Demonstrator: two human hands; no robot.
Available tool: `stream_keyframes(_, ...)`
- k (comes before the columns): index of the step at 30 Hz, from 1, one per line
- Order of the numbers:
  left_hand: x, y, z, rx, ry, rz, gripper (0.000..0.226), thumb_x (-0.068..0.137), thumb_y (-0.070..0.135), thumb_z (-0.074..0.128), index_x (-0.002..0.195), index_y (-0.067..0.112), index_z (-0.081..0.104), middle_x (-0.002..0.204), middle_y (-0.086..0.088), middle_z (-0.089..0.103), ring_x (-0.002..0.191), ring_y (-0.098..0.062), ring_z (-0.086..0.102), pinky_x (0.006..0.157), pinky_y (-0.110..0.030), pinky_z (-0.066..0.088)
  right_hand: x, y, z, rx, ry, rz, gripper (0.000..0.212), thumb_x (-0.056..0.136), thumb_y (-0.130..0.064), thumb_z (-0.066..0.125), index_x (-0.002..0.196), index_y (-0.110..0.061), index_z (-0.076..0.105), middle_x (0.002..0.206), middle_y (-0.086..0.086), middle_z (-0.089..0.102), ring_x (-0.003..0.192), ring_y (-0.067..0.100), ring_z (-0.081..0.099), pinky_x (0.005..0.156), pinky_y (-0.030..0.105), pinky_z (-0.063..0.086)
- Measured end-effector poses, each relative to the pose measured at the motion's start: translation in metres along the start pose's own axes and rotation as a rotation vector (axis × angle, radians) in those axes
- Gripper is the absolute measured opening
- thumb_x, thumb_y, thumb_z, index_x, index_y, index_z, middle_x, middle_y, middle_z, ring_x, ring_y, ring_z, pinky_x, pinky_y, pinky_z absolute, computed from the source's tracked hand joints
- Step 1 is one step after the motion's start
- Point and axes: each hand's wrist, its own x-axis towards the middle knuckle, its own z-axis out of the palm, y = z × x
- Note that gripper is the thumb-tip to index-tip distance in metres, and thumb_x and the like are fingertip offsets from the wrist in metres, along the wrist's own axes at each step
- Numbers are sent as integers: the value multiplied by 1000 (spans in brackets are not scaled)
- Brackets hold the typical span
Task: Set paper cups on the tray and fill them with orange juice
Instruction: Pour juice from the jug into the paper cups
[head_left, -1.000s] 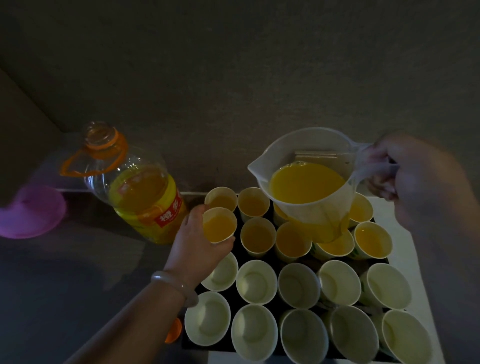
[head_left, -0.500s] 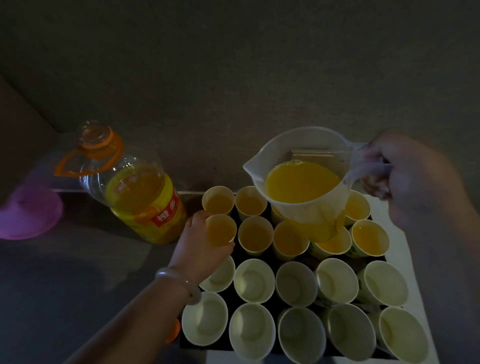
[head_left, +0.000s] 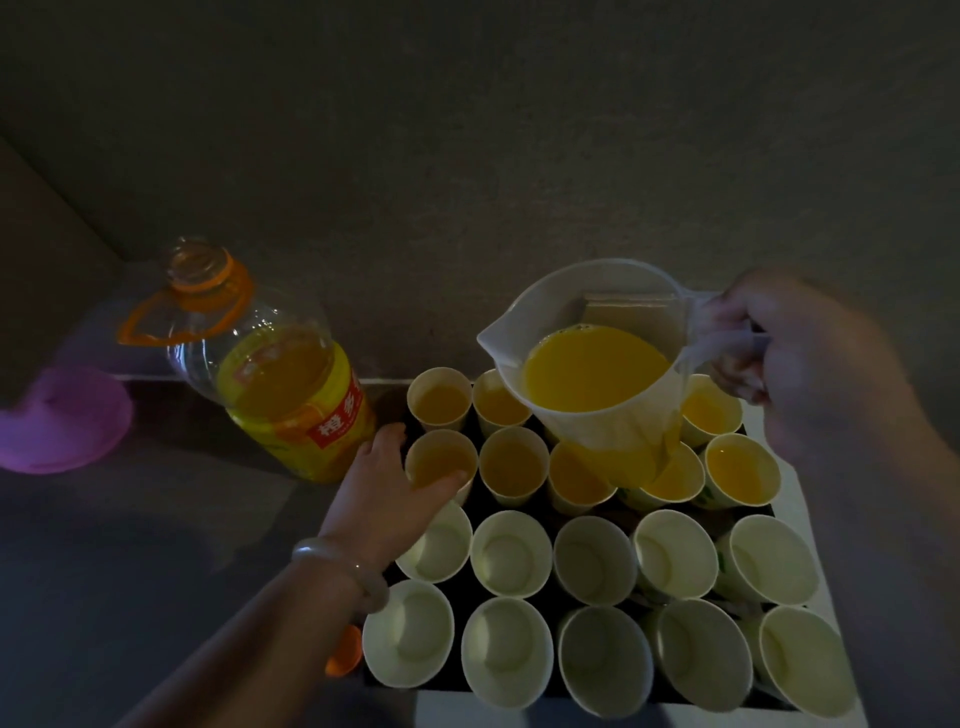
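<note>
Tight-packed cups (head_left: 511, 553); bottle (head_left: 291, 395) close left

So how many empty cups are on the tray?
10. Five empty cups form the third row, the leftmost partly under the left hand, which grips a filled cup; five more form the front row nearest the camera. None looks hidden.

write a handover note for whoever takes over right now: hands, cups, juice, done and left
Left hand grips the leftmost filled cup in the second row on the tray.
Right hand holds the jug by its handle over the back rows, not pouring.
Done: the back two rows are filled cups; the jug hides part of them.
Left: fill the ten empty cups in the front two rows.
The bottle stands left of the tray, uncapped.
</note>
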Motion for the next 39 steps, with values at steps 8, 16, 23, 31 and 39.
stream_keyframes(8,-36,9,-5,264,-55,105,72,72,53,69,129,24,38,126,4,39,119,-17,41,94,-31,42,-8,-3,2,-66,-95,-65,29,68,-32,51,43,-27,63,38,-6,44,33,4,35,47,28,27)
stream_keyframes(16,-46,4,-5,331,-114,71,82,69,54,73,130,19,31,131,-2,37,123,-20,40,95,-31,40,-14,-2,3,23,-40,-44,44,84,-14,53,41,-14,56,43,2,40,32,7,32,33,13,24)
stream_keyframes(23,-49,4,5,376,-119,46,84,70,47,75,133,15,29,133,-5,38,124,-23,41,99,-33,41,-21,-3,-1,-30,-109,-111,35,79,-23,54,45,-19,61,37,-6,41,33,5,34,37,20,27)
stream_keyframes(31,-54,4,7,440,-89,77,69,74,44,70,126,13,37,127,-5,42,115,-22,49,91,-29,44,-22,0,-5,15,-62,-66,42,85,-15,53,43,-16,58,39,-3,40,32,6,34,33,13,25)
stream_keyframes(39,-58,1,6,409,-83,75,63,72,42,71,121,15,41,122,-5,46,108,-23,53,88,-33,48,-27,-1,-2,38,-53,-64,38,83,-14,52,46,-13,54,40,-1,36,33,8,30,34,13,22)
